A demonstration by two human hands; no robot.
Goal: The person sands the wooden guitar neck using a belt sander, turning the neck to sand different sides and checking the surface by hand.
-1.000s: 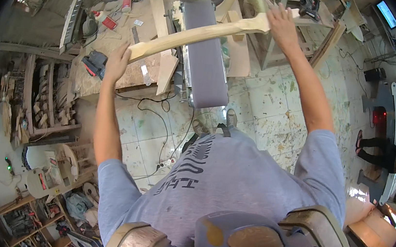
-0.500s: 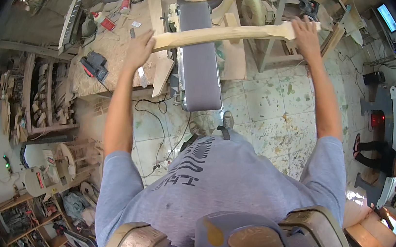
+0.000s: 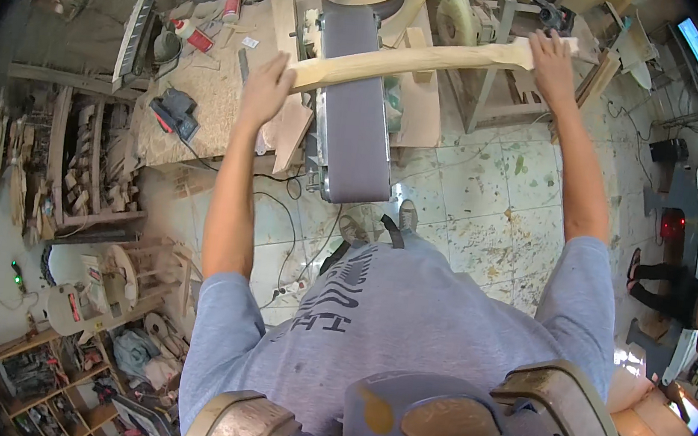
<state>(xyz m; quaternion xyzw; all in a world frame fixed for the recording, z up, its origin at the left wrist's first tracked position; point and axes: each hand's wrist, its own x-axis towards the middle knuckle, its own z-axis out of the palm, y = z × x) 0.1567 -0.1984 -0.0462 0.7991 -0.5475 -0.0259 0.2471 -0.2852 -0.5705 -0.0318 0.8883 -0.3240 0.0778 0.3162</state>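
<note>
A long, curved piece of pale wood [image 3: 410, 60] lies crosswise over the grey belt of a belt sander [image 3: 354, 137]. My left hand [image 3: 265, 92] grips its wider left end. At the other end, past a notched shoulder, my right hand [image 3: 551, 69] is closed round the wood. The fingers of both hands are partly hidden behind the wood or the hands themselves. Whether the wood touches the belt or hovers just over it I cannot tell.
On the workbench [image 3: 215, 108] at left are a power tool [image 3: 175, 115] with a cord and a red-and-white bottle [image 3: 192, 35]. A spare belt loop [image 3: 362, 4] lies behind the sander. A wooden frame [image 3: 477, 95] stands at right. Cables [image 3: 288, 237] cross the tiled floor. Another person [image 3: 676, 290] is far right.
The whole scene has shifted slightly right and down in the picture. Both hands still hold the wood over the belt, in nearly the same place.
</note>
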